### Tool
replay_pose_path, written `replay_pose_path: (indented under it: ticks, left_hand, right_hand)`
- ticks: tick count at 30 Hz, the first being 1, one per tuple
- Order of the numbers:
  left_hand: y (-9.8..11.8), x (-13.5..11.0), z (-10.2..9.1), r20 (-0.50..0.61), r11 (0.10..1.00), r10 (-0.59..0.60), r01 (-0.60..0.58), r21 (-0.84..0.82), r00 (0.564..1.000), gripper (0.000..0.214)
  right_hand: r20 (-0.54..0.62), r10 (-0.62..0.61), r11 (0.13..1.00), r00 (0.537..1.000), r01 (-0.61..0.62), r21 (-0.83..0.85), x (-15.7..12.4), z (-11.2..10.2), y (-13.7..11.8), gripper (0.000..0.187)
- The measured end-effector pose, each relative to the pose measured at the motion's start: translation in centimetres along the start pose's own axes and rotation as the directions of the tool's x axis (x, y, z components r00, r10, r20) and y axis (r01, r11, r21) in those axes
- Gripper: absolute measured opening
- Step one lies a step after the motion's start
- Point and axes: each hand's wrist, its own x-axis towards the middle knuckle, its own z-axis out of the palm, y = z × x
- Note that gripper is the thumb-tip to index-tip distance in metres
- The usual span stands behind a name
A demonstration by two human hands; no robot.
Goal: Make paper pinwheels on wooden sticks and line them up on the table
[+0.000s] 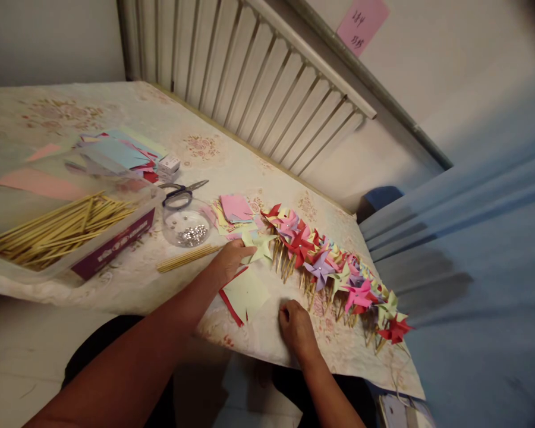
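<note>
My left hand [232, 260] pinches a pale green paper pinwheel [262, 247] near the front end of the pinwheel row. Close to the table's near edge, my right hand [296, 326] rests with its fingers curled in; whether anything is in them is hidden. Between the hands lie stacked paper squares [246, 292], pale green on top with red showing below and a slit at one corner. Many finished pinwheels [321, 267] on sticks, in red, pink, purple and green, run along the table to the right.
Left of my hands are a bundle of thin sticks [187, 258], a round clear dish of metal pins [191, 235], scissors [181, 193] and cut squares [236, 208]. A plastic bin [62, 267] holds more sticks. Behind stand coloured paper sheets [120, 151], a small box [168, 166] and a radiator [249, 77].
</note>
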Motion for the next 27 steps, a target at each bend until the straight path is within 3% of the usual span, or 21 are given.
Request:
replay_pose_path:
  ticks: [7,10,14,18,27]
  left_hand:
    - [0.3,-0.3,0.4,-0.001,1.0,0.002,-0.002,-0.007,1.0,0.038]
    - [0.2,-0.3,0.4,0.012,0.999,0.009,-0.009,-0.034,1.0,0.038]
    - [0.1,-0.2,0.3,0.029,1.0,0.015,-0.015,-0.024,0.999,0.041]
    - [0.0,-0.1,0.3,0.086,0.998,0.048,-0.045,-0.038,0.995,0.044]
    - [-0.7,0.7,-0.2,0.118,0.995,0.094,-0.091,-0.031,0.989,0.04]
  right_hand:
    - [-0.082,0.177,0.926,0.981,-0.138,0.352,2.3,-2.2,-0.6,0.016]
    - [-0.181,0.177,0.884,0.967,-0.076,0.461,4.8,-3.8,-3.1,0.015]
    - [-0.329,0.084,0.856,0.941,0.101,0.508,8.1,-4.8,-7.2,0.014]
    - [-0.396,0.002,0.855,0.918,0.204,0.477,10.5,-4.1,-9.2,0.013]
    - [-0.42,-0.027,0.873,0.907,0.226,0.431,12.1,-1.5,-8.6,0.011]
